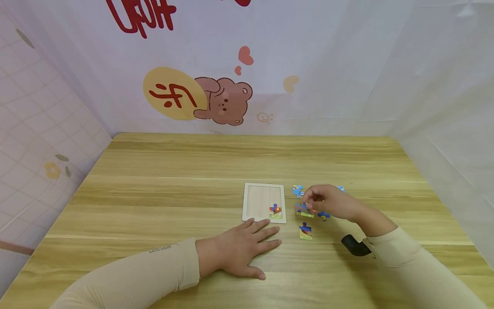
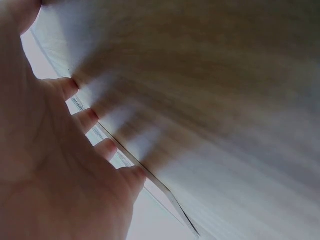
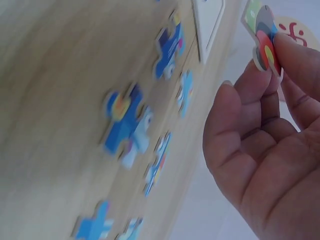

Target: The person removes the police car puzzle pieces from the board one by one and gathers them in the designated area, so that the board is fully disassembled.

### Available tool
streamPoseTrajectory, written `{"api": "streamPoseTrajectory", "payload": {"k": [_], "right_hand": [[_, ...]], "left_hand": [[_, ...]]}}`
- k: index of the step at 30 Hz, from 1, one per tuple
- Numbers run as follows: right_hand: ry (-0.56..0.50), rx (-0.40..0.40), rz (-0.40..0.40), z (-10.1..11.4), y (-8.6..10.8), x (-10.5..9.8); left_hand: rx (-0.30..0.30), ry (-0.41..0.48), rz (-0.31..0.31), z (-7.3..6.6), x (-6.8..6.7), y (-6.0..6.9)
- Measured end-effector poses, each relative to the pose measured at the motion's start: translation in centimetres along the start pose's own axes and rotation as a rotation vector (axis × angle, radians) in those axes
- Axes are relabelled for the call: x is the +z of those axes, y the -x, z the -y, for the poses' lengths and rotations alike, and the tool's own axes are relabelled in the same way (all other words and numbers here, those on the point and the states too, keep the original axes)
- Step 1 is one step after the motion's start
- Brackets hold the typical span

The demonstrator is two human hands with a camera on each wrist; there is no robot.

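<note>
A jigsaw piece (image 3: 267, 42) in green, grey, red and yellow is pinched between the thumb and fingertips of my right hand (image 1: 335, 202), raised over the loose pieces. My left hand (image 1: 247, 249) lies palm down on the table, fingers straight and spread, with fingertips (image 2: 89, 117) at the near edge of a pale puzzle tray (image 1: 245, 204). One piece (image 1: 275, 212) with red and green sits in the tray's near right corner. Right of the tray, a blue piece (image 1: 298, 191) and a yellow-and-blue piece (image 1: 305, 231) lie on the table.
More blue pieces (image 3: 127, 125) lie beneath and around the right hand, some partly hidden by it in the head view. The wooden table (image 1: 173, 159) meets a white printed backdrop (image 1: 328, 51) at the back. A black device (image 1: 356, 246) is on the right wrist.
</note>
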State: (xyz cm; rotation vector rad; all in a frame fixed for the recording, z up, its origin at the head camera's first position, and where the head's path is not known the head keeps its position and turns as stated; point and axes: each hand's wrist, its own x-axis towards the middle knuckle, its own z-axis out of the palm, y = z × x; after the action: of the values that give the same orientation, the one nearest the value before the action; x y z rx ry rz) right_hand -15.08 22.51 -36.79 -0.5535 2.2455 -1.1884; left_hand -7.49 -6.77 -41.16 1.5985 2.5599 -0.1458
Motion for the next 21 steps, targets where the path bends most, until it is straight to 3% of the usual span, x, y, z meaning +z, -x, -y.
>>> {"api": "streamPoseTrajectory", "payload": {"k": [21], "right_hand": [[0.083,0.031,0.062,-2.8,2.5,-0.6]], "left_hand": [[-0.009,0.020,0.024,0.1,0.3,-0.1]]}}
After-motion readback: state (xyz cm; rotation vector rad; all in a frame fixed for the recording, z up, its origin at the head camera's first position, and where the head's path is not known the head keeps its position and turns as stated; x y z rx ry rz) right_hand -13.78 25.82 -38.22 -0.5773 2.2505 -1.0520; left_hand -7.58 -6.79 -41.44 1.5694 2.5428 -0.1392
